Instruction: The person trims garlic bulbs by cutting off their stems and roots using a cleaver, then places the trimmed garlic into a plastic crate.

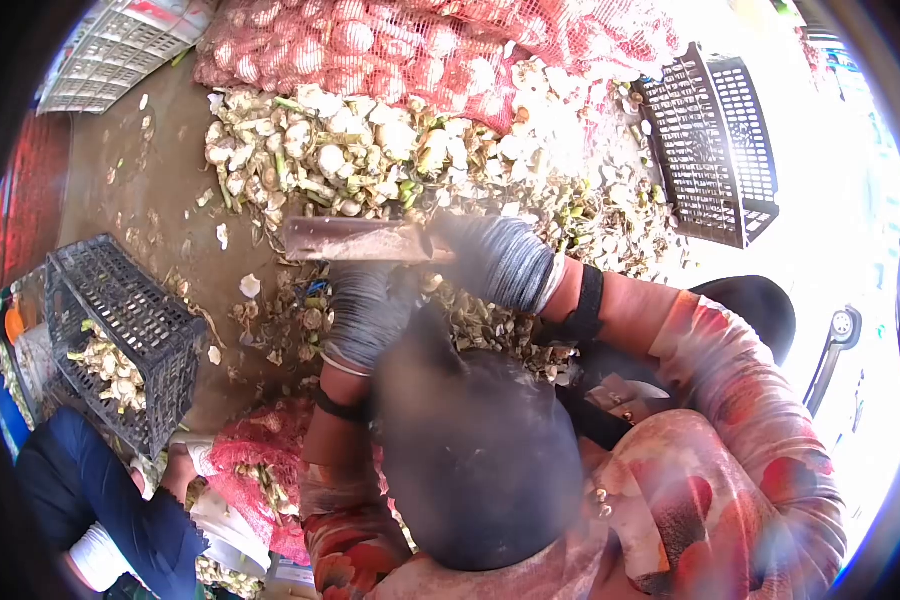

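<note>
My right hand (500,262), in a grey glove and partly blurred, is wrapped round the handle end of a wide, worn blade (355,240) that points left. Just below the blade is my left hand (363,310), also gloved in grey; its fingers are hidden behind the blade and in blur. Beyond both hands lies a heap of garlic bulbs with stems and loose skins (330,160). Scraps of peel also lie under and between the hands.
Full red mesh sacks (370,60) lie behind the heap. Black crates stand at right (705,145) and left (135,310), the left one holding garlic. A white crate (120,60) is at upper left. A co-worker's dark sleeve (110,500) shows lower left. A dark rounded shape (480,460) fills the near centre.
</note>
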`<state>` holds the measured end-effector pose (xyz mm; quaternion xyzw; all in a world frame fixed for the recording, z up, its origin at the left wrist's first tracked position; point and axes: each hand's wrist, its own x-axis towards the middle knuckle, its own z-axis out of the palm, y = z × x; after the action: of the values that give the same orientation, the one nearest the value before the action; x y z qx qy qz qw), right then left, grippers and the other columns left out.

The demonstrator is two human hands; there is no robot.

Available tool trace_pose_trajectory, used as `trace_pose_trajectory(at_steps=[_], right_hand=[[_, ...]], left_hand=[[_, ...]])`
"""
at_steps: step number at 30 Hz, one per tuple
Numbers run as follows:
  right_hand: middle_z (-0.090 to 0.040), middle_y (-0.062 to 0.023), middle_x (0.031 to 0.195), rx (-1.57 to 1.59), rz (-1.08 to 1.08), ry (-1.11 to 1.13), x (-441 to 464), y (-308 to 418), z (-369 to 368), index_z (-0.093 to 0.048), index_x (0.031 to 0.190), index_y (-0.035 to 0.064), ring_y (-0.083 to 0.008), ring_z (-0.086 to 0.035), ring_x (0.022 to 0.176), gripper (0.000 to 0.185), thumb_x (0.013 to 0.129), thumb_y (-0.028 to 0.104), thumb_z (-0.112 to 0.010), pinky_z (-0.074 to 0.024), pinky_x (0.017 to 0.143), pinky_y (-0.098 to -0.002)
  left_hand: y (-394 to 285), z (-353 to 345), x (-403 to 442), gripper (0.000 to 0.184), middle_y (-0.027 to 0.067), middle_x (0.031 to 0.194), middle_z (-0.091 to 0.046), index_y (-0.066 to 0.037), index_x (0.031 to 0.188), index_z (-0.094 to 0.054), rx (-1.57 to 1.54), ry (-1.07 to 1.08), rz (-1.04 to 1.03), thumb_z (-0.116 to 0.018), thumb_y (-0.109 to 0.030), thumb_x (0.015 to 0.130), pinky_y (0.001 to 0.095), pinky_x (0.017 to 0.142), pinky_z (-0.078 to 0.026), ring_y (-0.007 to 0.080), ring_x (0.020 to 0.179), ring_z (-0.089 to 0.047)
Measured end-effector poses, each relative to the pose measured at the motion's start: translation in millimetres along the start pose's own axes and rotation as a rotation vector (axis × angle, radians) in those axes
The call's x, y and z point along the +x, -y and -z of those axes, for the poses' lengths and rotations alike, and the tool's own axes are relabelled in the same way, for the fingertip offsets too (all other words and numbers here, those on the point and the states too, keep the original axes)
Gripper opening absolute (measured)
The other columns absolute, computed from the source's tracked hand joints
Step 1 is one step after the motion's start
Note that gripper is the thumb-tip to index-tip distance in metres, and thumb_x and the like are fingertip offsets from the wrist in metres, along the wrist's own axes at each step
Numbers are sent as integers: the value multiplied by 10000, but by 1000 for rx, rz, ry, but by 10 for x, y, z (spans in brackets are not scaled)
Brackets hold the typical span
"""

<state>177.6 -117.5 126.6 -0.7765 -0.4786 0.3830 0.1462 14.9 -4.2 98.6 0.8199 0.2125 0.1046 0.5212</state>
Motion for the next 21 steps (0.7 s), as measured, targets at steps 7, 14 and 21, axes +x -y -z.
trace_pose_trajectory(at_steps=[7, 14, 21], right_hand=[[-657, -192, 792, 51, -149, -154, -132, -255, 332, -596, 1085, 83, -350, -662, 735, 381, 874, 397, -645, -513, 665, -427], [-576, -82, 986, 517, -34, -352, -186, -815, 146, -537, 1087, -37, -197, -610, 909, 262, 922, 148, -622, -517, 791, -312], [-630, -247, 791, 15, -119, -239, -333, -924, -53, -569, 1051, 6, -406, -645, 765, 426, 877, 391, -624, -517, 671, -458]], left_hand=[[334, 656, -410, 249, 84, 1055, -569, -28, 1173, -522, -707, -512, 200, -512, -195, 990, 351, 917, -450, 186, 984, -552], [275, 918, -126, 414, 151, 1343, -508, -2, 1352, -437, -951, -412, 96, -485, -195, 989, 351, 1095, -353, 230, 1268, -452], [651, -714, 595, 499, 214, 1171, -623, -85, 1234, -590, 459, 200, 533, -649, -364, 824, 434, 936, -470, 360, 1106, -594]])
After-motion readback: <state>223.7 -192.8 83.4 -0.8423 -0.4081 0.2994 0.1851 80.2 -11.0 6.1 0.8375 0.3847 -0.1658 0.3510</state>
